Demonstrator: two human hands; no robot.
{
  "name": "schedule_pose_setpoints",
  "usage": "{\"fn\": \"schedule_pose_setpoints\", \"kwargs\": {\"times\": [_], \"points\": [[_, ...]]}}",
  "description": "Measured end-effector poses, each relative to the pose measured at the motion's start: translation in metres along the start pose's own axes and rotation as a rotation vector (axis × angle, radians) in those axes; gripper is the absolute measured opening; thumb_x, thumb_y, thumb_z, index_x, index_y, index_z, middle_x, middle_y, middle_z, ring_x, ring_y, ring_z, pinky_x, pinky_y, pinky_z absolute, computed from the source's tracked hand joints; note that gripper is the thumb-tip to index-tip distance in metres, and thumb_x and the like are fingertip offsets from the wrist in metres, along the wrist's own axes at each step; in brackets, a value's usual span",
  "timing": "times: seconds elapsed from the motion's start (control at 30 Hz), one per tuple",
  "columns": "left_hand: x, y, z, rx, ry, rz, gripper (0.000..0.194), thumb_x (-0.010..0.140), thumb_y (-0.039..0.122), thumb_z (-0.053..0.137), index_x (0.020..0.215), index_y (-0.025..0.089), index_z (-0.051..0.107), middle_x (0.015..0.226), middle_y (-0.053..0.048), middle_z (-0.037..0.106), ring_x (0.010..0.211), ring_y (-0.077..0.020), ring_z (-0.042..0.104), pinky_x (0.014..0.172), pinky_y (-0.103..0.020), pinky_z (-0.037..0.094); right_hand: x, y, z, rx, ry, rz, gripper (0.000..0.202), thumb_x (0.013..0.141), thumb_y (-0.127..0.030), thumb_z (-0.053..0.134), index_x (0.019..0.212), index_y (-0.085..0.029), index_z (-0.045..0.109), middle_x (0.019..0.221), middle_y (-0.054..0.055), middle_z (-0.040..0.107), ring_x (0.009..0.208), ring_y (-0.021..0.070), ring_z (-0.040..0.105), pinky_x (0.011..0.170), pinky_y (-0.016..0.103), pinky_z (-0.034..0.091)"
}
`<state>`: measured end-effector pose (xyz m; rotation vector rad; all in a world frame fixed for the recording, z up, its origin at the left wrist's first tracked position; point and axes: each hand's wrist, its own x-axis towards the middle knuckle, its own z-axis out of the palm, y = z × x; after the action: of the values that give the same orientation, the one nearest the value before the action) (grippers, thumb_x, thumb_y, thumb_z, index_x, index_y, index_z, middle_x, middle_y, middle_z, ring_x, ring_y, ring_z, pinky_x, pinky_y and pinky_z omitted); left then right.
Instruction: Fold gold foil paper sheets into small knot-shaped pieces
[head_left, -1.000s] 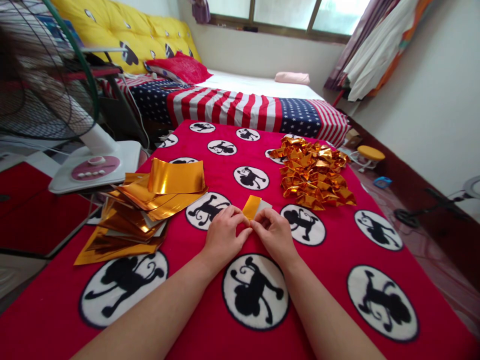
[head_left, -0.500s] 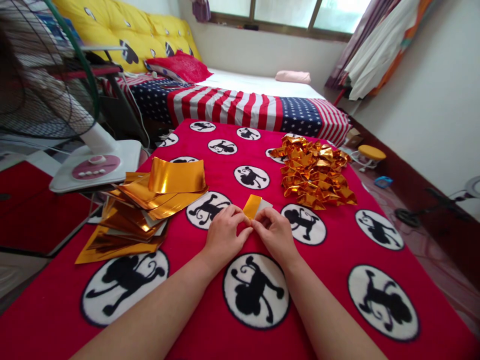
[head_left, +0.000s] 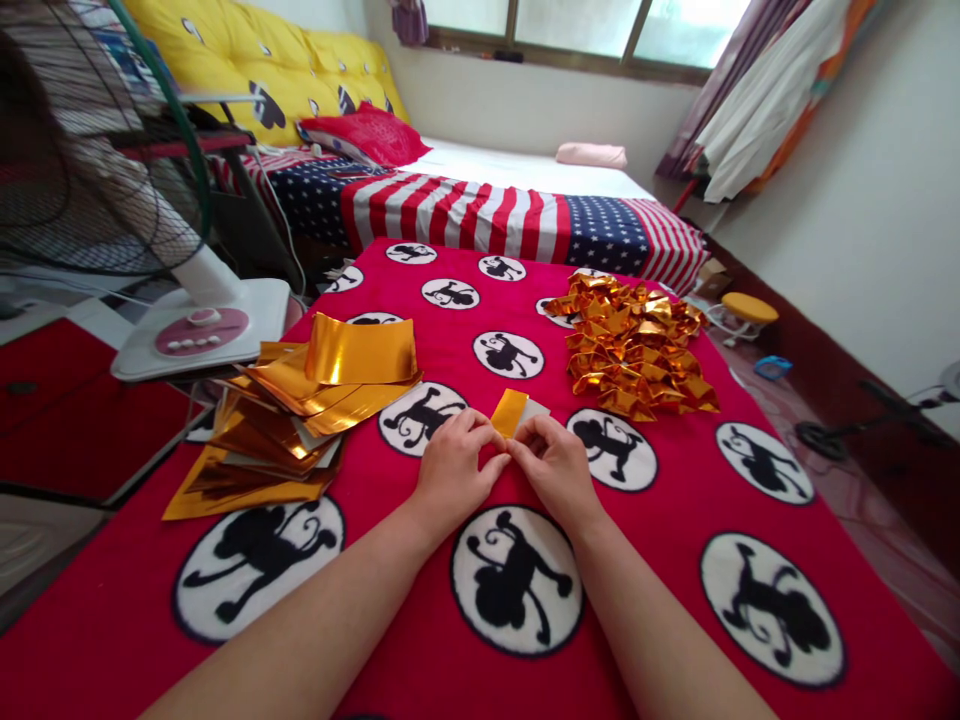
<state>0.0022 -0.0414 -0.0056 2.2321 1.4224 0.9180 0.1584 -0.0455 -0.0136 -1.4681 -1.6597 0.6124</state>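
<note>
Both hands meet at the middle of the red cloth with black monkey figures (head_left: 510, 580). Between them is a small folded piece of gold foil paper (head_left: 510, 410), its pale grey back showing at the right. My left hand (head_left: 461, 460) pinches its near end with thumb and fingers. From the other side my right hand (head_left: 551, 460) pinches the same end, and the fingertips nearly touch. The fingers hide the near edge of the paper. To the left lies a loose stack of flat gold foil sheets (head_left: 360, 350). Folded gold foil pieces (head_left: 637, 345) are heaped at the right.
A white fan (head_left: 202, 320) stands at the left beside the table, next to a red panel (head_left: 67, 410). Beyond the table is a bed with a stars-and-stripes cover (head_left: 480, 215). A yellow stool (head_left: 750, 308) is on the floor at right.
The whole view has shifted slightly, so things appear a little further right. Both hands keep their pinch on the paper, with no clear change in its fold.
</note>
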Motion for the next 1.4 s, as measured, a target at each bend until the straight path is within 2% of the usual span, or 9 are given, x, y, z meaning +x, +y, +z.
{"fn": "schedule_pose_setpoints", "kwargs": {"times": [1.4], "points": [[-0.0002,-0.0006,0.0011,-0.005,-0.006,-0.014,0.004,0.079,0.023,0.069,0.080,0.021,0.066,0.093,-0.002,0.060,0.093,-0.0196,0.056,0.085,-0.035,0.046,0.0011,0.0018,0.0008,-0.009,-0.011,0.002,0.016,0.079,-0.024,0.065,0.069,-0.021,0.054,0.065,-0.003,0.057,0.056,0.0118,0.051,0.053,0.024,0.037]]}}
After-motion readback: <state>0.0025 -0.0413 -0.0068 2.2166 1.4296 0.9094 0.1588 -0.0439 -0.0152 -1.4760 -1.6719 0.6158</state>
